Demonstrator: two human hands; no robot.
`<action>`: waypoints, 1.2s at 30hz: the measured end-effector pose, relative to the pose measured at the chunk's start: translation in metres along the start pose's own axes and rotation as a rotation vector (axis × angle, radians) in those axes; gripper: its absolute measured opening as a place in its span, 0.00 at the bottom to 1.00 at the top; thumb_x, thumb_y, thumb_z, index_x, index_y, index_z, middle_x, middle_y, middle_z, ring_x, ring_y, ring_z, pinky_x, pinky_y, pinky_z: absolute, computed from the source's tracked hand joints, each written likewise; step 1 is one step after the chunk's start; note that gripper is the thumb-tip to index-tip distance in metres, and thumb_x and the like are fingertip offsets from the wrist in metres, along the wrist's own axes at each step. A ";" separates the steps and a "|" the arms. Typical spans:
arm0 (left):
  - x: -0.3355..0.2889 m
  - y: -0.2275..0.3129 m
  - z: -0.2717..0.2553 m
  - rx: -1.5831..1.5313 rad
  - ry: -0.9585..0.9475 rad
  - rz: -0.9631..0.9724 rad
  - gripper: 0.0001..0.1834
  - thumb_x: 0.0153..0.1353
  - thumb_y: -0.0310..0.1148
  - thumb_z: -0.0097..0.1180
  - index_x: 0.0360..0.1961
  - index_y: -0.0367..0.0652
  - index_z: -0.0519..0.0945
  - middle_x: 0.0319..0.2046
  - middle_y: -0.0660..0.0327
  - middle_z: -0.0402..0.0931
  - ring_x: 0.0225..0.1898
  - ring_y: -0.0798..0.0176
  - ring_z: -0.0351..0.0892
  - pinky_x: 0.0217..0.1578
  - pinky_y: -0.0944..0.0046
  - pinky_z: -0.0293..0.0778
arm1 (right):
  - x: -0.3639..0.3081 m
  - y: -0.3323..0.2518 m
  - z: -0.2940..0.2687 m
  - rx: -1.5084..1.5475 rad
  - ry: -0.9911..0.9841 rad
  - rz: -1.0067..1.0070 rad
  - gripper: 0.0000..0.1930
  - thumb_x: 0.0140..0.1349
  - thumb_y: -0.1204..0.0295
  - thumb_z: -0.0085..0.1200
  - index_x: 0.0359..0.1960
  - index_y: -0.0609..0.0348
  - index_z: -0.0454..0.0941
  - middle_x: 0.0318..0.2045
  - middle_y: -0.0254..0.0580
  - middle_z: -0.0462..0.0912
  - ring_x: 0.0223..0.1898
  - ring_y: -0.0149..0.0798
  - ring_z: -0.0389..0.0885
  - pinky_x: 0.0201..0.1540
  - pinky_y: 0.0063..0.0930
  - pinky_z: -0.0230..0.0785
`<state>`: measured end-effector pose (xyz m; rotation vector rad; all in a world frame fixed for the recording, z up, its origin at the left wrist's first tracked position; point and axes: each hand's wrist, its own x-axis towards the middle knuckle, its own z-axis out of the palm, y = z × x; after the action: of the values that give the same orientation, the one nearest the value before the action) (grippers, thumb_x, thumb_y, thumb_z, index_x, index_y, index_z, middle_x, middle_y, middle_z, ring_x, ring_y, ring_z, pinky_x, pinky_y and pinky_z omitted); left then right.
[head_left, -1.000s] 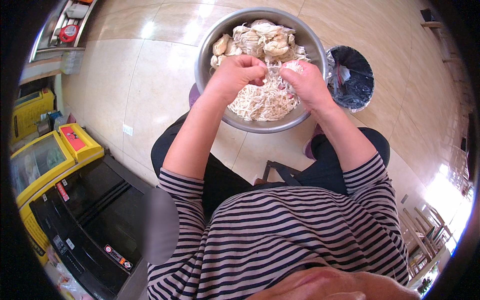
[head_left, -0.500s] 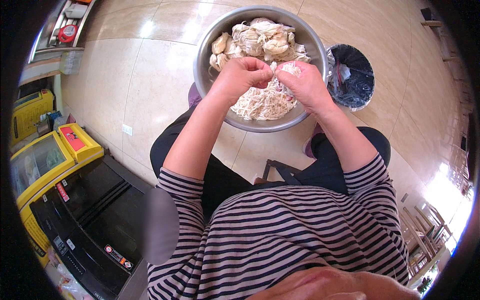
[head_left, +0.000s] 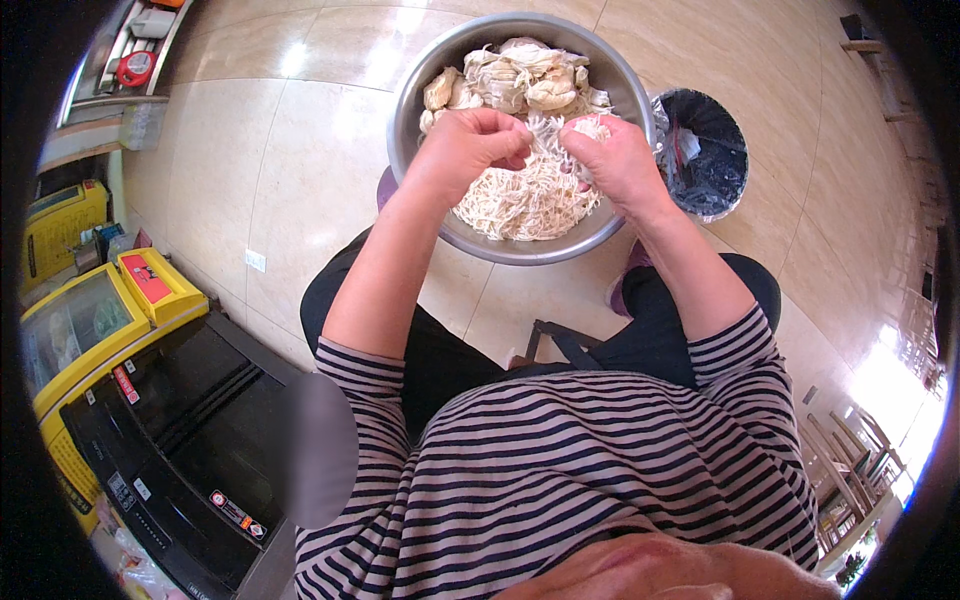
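The right hand (head_left: 622, 168) holds a small whitish shredded bunch (head_left: 592, 127) and the left hand (head_left: 465, 147) pinches narrowly, contents indiscernible, above a round grey metal basin (head_left: 535, 257) of fine cream shreds (head_left: 525, 207) and larger cream clumps (head_left: 522, 78), presumably keeping fallen pieces inside.

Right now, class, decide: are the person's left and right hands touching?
Apart. The head view shows a gap between the left hand and the right hand, with pale shreds visible through it.

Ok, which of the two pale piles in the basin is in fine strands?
The lower pile in the picture: loose, fine strands; the upper pile is thick, bunched clumps.
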<state>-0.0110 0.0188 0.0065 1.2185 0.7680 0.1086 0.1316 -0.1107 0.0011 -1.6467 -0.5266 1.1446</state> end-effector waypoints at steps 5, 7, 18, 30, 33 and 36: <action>0.001 -0.006 0.008 0.012 -0.026 -0.003 0.09 0.56 0.32 0.60 0.31 0.37 0.78 0.27 0.63 0.77 0.28 0.69 0.78 0.35 0.69 0.77 | -0.004 0.002 0.004 0.064 -0.068 -0.016 0.12 0.54 0.66 0.57 0.34 0.63 0.78 0.24 0.36 0.79 0.21 0.25 0.76 0.17 0.18 0.68; 0.001 -0.007 0.010 0.050 -0.028 -0.002 0.08 0.55 0.32 0.60 0.30 0.37 0.78 0.26 0.63 0.77 0.28 0.69 0.78 0.35 0.69 0.77 | -0.003 0.004 0.005 0.026 -0.038 -0.029 0.12 0.54 0.66 0.56 0.34 0.63 0.78 0.24 0.36 0.79 0.21 0.25 0.75 0.17 0.18 0.68; 0.002 -0.003 0.002 -0.001 0.074 -0.004 0.08 0.55 0.30 0.60 0.29 0.36 0.78 0.26 0.61 0.78 0.27 0.69 0.77 0.36 0.68 0.77 | -0.001 0.001 0.001 -0.010 0.031 -0.021 0.13 0.53 0.65 0.56 0.31 0.64 0.79 0.22 0.37 0.79 0.20 0.26 0.76 0.18 0.20 0.70; -0.004 0.002 0.013 0.284 0.010 0.009 0.09 0.55 0.31 0.60 0.31 0.34 0.80 0.24 0.60 0.79 0.27 0.70 0.78 0.33 0.71 0.74 | 0.000 0.005 -0.001 -0.183 -0.083 -0.155 0.13 0.48 0.65 0.56 0.31 0.62 0.80 0.20 0.36 0.79 0.21 0.26 0.76 0.21 0.20 0.70; -0.005 0.005 0.008 0.337 0.037 0.018 0.09 0.55 0.31 0.60 0.30 0.34 0.80 0.24 0.60 0.79 0.27 0.70 0.78 0.33 0.71 0.74 | 0.003 0.003 -0.003 -0.218 -0.018 -0.135 0.12 0.48 0.66 0.57 0.31 0.61 0.80 0.20 0.35 0.79 0.22 0.26 0.76 0.20 0.19 0.69; -0.006 0.007 0.005 0.237 0.071 0.026 0.09 0.55 0.31 0.59 0.30 0.34 0.80 0.24 0.60 0.79 0.26 0.71 0.77 0.32 0.71 0.74 | 0.003 0.001 -0.003 -0.097 0.001 -0.020 0.12 0.50 0.67 0.58 0.32 0.61 0.79 0.21 0.33 0.78 0.21 0.23 0.74 0.18 0.17 0.67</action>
<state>-0.0104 0.0147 0.0159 1.4554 0.8448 0.0843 0.1354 -0.1106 -0.0008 -1.7216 -0.6049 1.1181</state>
